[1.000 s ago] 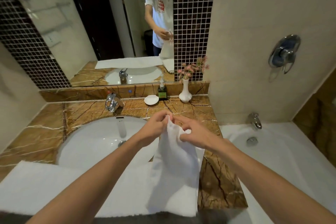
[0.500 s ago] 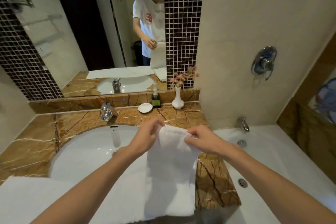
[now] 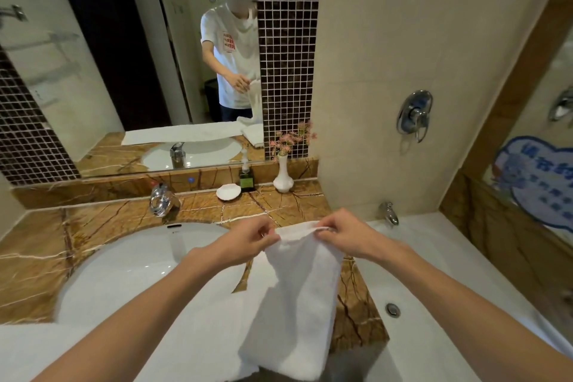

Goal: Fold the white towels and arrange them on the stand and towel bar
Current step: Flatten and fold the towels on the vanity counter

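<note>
A small white towel [image 3: 294, 295] hangs in front of me over the right part of the marble counter. My left hand [image 3: 248, 240] pinches its top left corner and my right hand [image 3: 339, 234] pinches its top right corner, so the upper edge is stretched between them. A larger white towel [image 3: 148, 341] lies spread flat along the counter's front edge, below the hanging one. No stand or towel bar shows in front of me; chrome bars [image 3: 46, 40] appear only as a reflection in the mirror.
A white basin [image 3: 139, 260] with a chrome tap [image 3: 161, 198] sits in the brown marble counter [image 3: 34, 254]. At the back stand a shell soap dish [image 3: 228, 191], a soap bottle [image 3: 247, 178] and a white vase [image 3: 283, 175]. A bathtub [image 3: 434, 273] adjoins on the right.
My hands have moved apart along the towel's top edge, spreading it from a bunched fold to a flat hanging panel. The view has tilted and shifted slightly to the right.
</note>
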Demonstrator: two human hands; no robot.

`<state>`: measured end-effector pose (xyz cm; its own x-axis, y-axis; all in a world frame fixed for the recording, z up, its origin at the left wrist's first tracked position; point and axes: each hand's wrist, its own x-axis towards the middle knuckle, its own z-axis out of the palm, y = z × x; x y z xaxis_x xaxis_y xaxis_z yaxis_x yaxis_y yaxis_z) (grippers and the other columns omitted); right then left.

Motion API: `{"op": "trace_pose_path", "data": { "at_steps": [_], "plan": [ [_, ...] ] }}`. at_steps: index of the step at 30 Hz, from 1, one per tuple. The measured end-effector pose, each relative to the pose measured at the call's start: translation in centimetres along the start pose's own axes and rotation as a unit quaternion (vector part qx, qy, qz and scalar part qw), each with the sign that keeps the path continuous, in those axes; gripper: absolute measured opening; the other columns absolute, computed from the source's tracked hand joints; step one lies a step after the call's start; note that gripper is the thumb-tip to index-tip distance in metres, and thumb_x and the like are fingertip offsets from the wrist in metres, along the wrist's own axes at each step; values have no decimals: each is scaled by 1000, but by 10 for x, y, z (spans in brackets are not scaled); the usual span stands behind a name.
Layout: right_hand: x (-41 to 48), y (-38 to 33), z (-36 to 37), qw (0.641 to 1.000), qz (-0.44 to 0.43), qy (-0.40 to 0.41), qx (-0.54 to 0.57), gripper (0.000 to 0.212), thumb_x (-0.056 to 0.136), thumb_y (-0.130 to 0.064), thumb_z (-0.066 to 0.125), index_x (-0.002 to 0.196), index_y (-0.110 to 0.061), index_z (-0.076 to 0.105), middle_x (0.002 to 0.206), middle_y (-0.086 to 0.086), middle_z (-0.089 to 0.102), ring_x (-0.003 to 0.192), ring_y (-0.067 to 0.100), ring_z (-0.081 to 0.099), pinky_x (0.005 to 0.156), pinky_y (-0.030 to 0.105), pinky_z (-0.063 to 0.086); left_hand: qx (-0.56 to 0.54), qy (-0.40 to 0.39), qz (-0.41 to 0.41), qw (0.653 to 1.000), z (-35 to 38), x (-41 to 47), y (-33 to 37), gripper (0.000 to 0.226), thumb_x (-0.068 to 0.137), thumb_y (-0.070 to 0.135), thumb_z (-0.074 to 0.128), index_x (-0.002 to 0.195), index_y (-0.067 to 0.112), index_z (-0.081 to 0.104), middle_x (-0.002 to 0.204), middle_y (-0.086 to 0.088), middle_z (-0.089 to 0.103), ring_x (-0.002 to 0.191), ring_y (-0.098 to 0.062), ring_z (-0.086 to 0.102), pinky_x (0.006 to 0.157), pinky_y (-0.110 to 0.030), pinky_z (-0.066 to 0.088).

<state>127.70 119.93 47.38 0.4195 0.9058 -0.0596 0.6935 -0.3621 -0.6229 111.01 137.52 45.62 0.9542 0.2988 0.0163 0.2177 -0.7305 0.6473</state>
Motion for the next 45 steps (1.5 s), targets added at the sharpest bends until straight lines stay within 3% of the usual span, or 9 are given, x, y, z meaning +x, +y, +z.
{"op": "trace_pose_path", "data": {
  "at_steps": [3,9,13,16,19,28,35,41,45],
  "plan": [
    [-2,4,5,1000,-4,6,1,26,93,-26,57,93,-8,75,89,8,71,80,16,60,73,36,50,7,11,-14,1000,4,-4,0,16,97,28,49,81,26,50,79,9,53,71,-8,45,62,-20,38],
    [-4,12,12,999,29,18,27,28,87,-40,63,76,-17,75,72,1,67,63,9,56,58,27,45,-44,59,-36,997,1,-14,-4,13,100,20,43,87,17,44,88,-7,58,84,-33,56,73,-47,51],
    [-3,11,11,997,28,36,56,18,85,-37,67,87,-22,77,79,-11,70,73,5,64,59,18,50,-72,100,-48,991,0,-15,-7,14,100,21,42,85,23,44,89,-6,58,85,-31,58,70,-39,52],
    [-1,12,10,997,18,37,63,14,86,-30,67,91,-21,77,81,-13,70,75,3,64,64,18,51,-82,129,-46,987,1,-16,-9,16,99,23,43,83,28,44,85,2,58,80,-19,58,62,-18,46],
    [1,16,8,995,19,59,72,6,86,-23,69,87,-24,75,80,-15,68,78,2,62,67,16,48,-83,158,-45,983,1,-16,-12,18,98,20,47,83,29,45,81,7,58,73,-6,56,55,-11,40],
    [9,24,8,991,58,99,75,18,82,-22,74,69,-33,70,75,-16,68,74,3,63,59,12,50,-43,161,-26,986,-1,-12,-18,15,96,18,51,88,30,53,91,15,60,89,-2,58,71,-16,46],
    [11,30,9,988,76,95,94,12,83,-15,72,74,-23,74,82,-10,68,82,6,63,67,17,51,24,112,-27,993,1,-6,-26,13,96,22,53,93,25,66,82,19,58,78,3,54,66,-9,38],
    [9,32,9,991,78,74,75,12,83,-12,71,76,-20,76,81,-9,69,80,5,65,63,16,53,33,145,-56,987,-1,-4,-26,11,86,33,65,87,23,68,68,21,57,67,1,55,56,-10,34],
    [10,33,11,992,78,73,65,11,83,-9,71,75,-16,76,79,-1,71,79,11,66,71,25,58,29,163,-50,985,0,-6,-22,12,84,32,68,86,21,70,70,22,57,69,5,56,56,-6,36]
  ]
}}
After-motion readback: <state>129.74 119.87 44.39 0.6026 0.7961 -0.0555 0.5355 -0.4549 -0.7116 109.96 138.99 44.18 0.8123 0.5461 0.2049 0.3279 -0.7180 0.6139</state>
